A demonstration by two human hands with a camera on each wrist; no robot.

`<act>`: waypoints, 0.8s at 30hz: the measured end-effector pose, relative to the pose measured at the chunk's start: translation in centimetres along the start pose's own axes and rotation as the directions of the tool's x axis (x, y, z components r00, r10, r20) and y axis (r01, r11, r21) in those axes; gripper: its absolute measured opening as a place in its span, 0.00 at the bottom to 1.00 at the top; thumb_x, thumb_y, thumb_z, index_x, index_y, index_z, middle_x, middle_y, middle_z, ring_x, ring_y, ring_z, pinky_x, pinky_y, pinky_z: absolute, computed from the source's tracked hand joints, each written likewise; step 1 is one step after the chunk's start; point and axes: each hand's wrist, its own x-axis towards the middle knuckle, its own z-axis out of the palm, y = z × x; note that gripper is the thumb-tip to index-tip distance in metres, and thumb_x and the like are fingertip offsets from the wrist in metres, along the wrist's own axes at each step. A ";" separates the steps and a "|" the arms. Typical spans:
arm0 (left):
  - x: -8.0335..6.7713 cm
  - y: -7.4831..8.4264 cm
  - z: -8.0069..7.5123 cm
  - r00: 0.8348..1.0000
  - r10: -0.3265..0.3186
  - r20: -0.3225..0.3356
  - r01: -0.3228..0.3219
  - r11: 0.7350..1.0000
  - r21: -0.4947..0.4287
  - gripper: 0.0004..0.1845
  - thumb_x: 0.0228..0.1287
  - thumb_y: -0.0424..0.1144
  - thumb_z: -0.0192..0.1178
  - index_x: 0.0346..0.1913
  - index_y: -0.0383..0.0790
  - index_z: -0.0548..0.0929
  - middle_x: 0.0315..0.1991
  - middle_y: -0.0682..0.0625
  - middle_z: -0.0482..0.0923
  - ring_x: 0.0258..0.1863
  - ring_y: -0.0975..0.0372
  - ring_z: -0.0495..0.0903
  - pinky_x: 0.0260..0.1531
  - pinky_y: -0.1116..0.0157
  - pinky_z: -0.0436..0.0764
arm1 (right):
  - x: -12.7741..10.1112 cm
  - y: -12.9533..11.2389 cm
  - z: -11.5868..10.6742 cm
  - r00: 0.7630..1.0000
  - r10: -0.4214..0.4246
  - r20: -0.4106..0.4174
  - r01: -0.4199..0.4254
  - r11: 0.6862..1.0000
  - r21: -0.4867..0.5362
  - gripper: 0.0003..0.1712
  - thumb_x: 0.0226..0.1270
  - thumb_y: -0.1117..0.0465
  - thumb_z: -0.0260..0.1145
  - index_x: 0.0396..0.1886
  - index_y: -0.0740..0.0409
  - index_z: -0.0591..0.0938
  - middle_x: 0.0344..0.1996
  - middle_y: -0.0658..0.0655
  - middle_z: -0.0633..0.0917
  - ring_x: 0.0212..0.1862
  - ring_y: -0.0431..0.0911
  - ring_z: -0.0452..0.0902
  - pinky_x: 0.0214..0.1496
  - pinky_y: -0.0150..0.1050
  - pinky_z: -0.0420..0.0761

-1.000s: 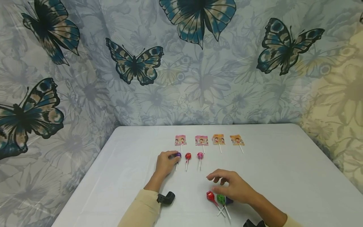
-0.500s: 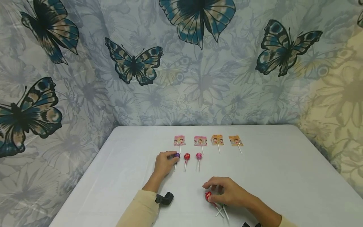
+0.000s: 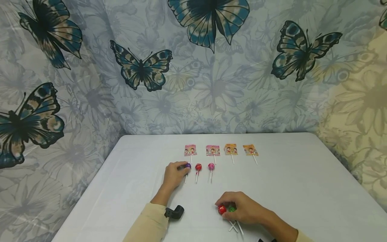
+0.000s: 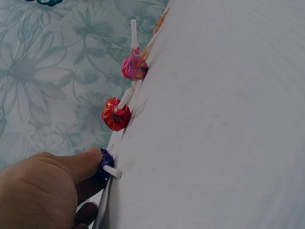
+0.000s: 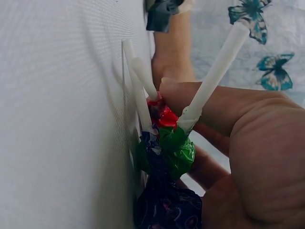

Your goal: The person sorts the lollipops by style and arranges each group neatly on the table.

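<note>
My left hand [image 3: 173,175] pinches the wrapped head of a purple lollipop [image 4: 106,164], its white stick lying toward me on the table. Beside it, a red lollipop [image 3: 198,167] and a pink lollipop [image 3: 211,166] continue the row. Closer to me, my right hand [image 3: 246,209] has thumb and forefinger on either side of another red lollipop [image 3: 222,209]. A green lollipop [image 5: 176,152] lies under that hand, against the red one. The dark blue lollipop [image 5: 169,205] shows in the right wrist view but is covered by the hand in the head view. Their sticks cross.
Farther back on the white table [image 3: 136,161] lie flat lollipops in square wrappers: two pink packets [image 3: 190,150] and two orange packets [image 3: 231,149]. Behind the table's far edge hangs a butterfly-patterned cloth [image 3: 211,94].
My right hand has come down toward me and slightly left, from above the loose lollipops to the red one, its fingers closing around it. The left hand stays at the purple lollipop.
</note>
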 end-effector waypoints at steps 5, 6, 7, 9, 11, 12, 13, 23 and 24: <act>0.0 -0.1 -0.1 1.000 -0.013 0.002 0.013 1.000 0.000 0.15 0.57 0.39 0.70 0.48 0.44 0.88 0.44 0.45 0.80 0.48 0.50 0.76 0.51 0.51 0.74 | 0.1 -0.1 0.1 0.998 -0.046 -0.036 0.045 0.999 -0.020 0.14 0.60 0.59 0.71 0.47 0.47 0.86 0.41 0.42 0.82 0.43 0.40 0.75 0.47 0.35 0.76; 0.0 0.0 -0.1 1.000 -0.014 0.002 0.014 1.000 -0.002 0.15 0.57 0.39 0.70 0.48 0.44 0.88 0.44 0.45 0.80 0.48 0.50 0.76 0.51 0.51 0.74 | 0.2 -0.2 0.1 0.997 -0.061 -0.049 0.060 0.998 -0.023 0.13 0.60 0.60 0.71 0.46 0.48 0.86 0.40 0.42 0.82 0.41 0.40 0.75 0.45 0.35 0.76; 0.0 -0.1 -0.2 1.000 -0.010 0.001 0.010 1.000 -0.002 0.15 0.57 0.39 0.70 0.48 0.43 0.88 0.44 0.45 0.80 0.49 0.49 0.76 0.51 0.51 0.73 | 0.2 -0.2 0.1 0.995 -0.077 -0.065 0.076 0.997 -0.026 0.13 0.60 0.61 0.71 0.46 0.49 0.86 0.39 0.42 0.82 0.40 0.41 0.76 0.43 0.35 0.76; 0.0 -0.1 -0.2 1.000 -0.012 0.000 0.012 1.000 -0.006 0.15 0.56 0.39 0.70 0.48 0.43 0.88 0.44 0.44 0.80 0.50 0.49 0.76 0.52 0.50 0.73 | 0.2 -0.4 0.1 0.991 -0.099 -0.095 0.097 0.995 -0.023 0.13 0.60 0.61 0.71 0.46 0.50 0.86 0.37 0.42 0.82 0.38 0.42 0.76 0.41 0.35 0.76; 0.0 0.0 -0.2 1.000 -0.011 0.001 0.011 1.000 -0.009 0.15 0.56 0.38 0.70 0.48 0.43 0.88 0.45 0.44 0.80 0.50 0.48 0.76 0.53 0.50 0.72 | 0.2 -0.5 0.0 0.987 -0.103 -0.122 0.102 0.995 -0.008 0.13 0.60 0.62 0.71 0.46 0.51 0.85 0.37 0.43 0.82 0.38 0.42 0.76 0.40 0.36 0.76; 0.0 0.0 -0.2 1.000 -0.012 0.002 0.012 1.000 -0.012 0.15 0.56 0.39 0.71 0.48 0.43 0.88 0.45 0.44 0.80 0.51 0.48 0.76 0.53 0.50 0.72 | 0.2 -0.5 -0.1 0.985 -0.104 -0.136 0.105 0.994 0.001 0.13 0.60 0.62 0.71 0.46 0.51 0.85 0.37 0.44 0.82 0.38 0.43 0.76 0.40 0.36 0.77; 0.0 0.0 -0.2 1.000 -0.012 0.002 0.012 1.000 -0.012 0.15 0.56 0.39 0.71 0.48 0.43 0.88 0.45 0.44 0.80 0.51 0.47 0.76 0.53 0.50 0.72 | 0.3 -0.5 -0.2 0.983 -0.104 -0.149 0.107 0.994 0.011 0.13 0.60 0.62 0.71 0.46 0.52 0.85 0.37 0.44 0.82 0.37 0.43 0.76 0.40 0.36 0.77; 0.1 -0.2 0.1 1.000 0.008 0.000 -0.008 1.000 -0.016 0.15 0.56 0.38 0.71 0.47 0.42 0.88 0.45 0.44 0.80 0.51 0.47 0.76 0.53 0.49 0.72 | 0.4 -0.2 -0.8 0.957 -0.103 -0.271 0.105 0.994 -0.007 0.14 0.58 0.66 0.71 0.45 0.57 0.84 0.37 0.45 0.82 0.34 0.41 0.78 0.36 0.35 0.79; 0.1 -0.2 0.1 1.000 0.005 0.002 -0.005 1.000 -0.016 0.15 0.56 0.38 0.71 0.47 0.42 0.88 0.46 0.44 0.80 0.52 0.47 0.76 0.54 0.49 0.72 | 0.4 -0.2 -0.8 0.954 -0.094 -0.286 0.097 0.995 -0.004 0.14 0.59 0.66 0.72 0.45 0.57 0.84 0.37 0.45 0.82 0.35 0.42 0.78 0.37 0.35 0.79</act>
